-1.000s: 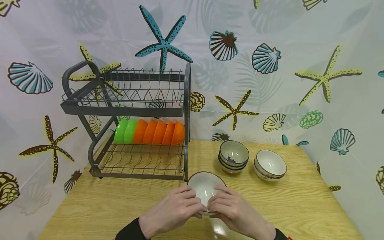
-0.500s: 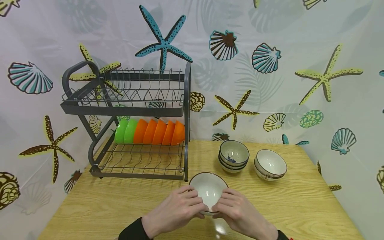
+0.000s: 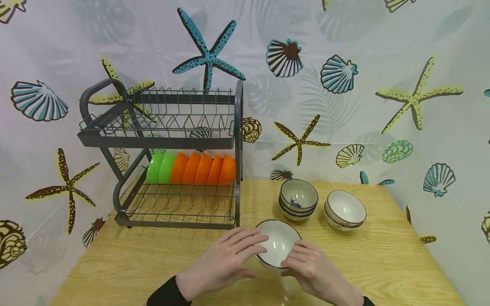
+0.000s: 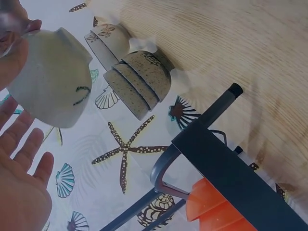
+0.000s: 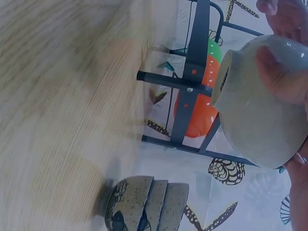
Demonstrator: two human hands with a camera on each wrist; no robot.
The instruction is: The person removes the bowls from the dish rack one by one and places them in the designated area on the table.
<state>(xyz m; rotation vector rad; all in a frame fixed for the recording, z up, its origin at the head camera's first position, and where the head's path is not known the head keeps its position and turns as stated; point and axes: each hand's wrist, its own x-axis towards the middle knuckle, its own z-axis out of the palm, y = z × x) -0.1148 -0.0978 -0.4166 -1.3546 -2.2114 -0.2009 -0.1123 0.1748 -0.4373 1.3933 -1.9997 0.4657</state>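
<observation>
A white bowl with a dark rim (image 3: pixel 277 240) is held up over the table, its inside turned to the head camera. My right hand (image 3: pixel 311 267) grips its right side; in the right wrist view the thumb (image 5: pixel 276 79) presses the outer wall near the foot. My left hand (image 3: pixel 226 261) is at the bowl's left side, fingers straight and spread, thumb apart from it. In the left wrist view the open left palm (image 4: pixel 21 192) shows below the bowl (image 4: pixel 53 77), which bears a small dark mark.
A dark two-tier dish rack (image 3: pixel 176 225) stands at the left, green bowls (image 3: pixel 155 168) and orange bowls (image 3: pixel 204 168) on its lower tier. Behind the hands, on the wooden table (image 3: pixel 126 263), are a stack of speckled bowls (image 3: pixel 298 195) and a stack of white bowls (image 3: pixel 344 208).
The bowl has moved slightly right with my right hand. My left hand has let go of the bowl's left side, its fingers straightening and its thumb coming away.
</observation>
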